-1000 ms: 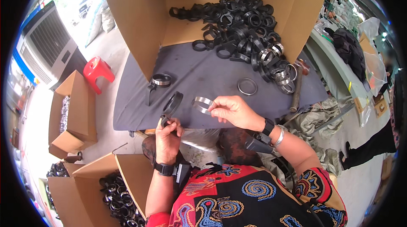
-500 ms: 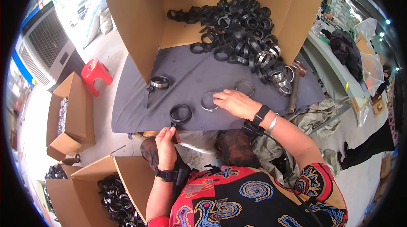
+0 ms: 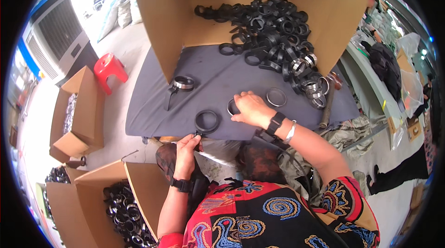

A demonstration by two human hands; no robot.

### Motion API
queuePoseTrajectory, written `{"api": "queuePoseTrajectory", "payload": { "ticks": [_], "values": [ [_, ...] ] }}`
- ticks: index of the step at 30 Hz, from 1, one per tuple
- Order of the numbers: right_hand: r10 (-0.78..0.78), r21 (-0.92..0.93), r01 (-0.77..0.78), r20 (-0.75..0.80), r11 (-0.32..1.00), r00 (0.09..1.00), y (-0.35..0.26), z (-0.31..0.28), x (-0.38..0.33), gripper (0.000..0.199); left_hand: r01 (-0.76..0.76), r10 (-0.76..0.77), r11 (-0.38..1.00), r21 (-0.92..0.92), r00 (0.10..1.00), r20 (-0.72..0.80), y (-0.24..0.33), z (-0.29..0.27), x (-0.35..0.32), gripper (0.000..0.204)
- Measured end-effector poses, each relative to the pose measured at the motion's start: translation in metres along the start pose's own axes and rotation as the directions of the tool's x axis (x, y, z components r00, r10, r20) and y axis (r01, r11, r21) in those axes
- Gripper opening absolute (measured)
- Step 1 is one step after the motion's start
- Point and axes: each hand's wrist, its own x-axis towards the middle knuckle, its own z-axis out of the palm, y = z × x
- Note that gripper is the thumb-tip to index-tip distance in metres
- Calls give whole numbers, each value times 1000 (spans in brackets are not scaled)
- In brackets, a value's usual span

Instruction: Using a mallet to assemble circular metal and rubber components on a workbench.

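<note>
Fingers of left hand (image 3: 187,146) pinch black rubbery ring (image 3: 206,121); right hand (image 3: 250,108) grips silvery metal ring (image 3: 230,107).

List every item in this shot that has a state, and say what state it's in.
Left hand: pinching the tab of a black ring lying flat on the grey mat.
Right hand: palm down, covering a metal ring.
Second metal ring: flat, untouched.
Banded ring: upright.
Big cardboard box: open.
Red stool: upright.

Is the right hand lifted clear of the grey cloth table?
No, the right hand rests flat on the grey cloth table, covering a metal ring.
</note>
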Motion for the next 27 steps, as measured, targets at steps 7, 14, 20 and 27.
{"api": "queuePoseTrajectory", "payload": {
  "ticks": [7, 14, 20, 27],
  "values": [
    [-500, 179, 513, -115, 840, 859, -29, 3, 22, 71, 8, -8, 1000, 11, 1000, 27, -2, -3, -2, 23],
    [-567, 94, 560, 101, 823, 817, -56, -2, 34, 65, -14, 14, 1000, 6, 1000, 18, -9, -1, -5, 23],
    [-577, 6, 581, 131, 814, 806, -62, -2, 38, 63, 3, -4, 999, 34, 999, 36, -12, -6, -4, 23],
    [-589, 39, 590, 135, 806, 797, -61, -4, 39, 59, -4, 4, 1000, 13, 999, 45, -10, -3, -6, 23]
  ]
}}
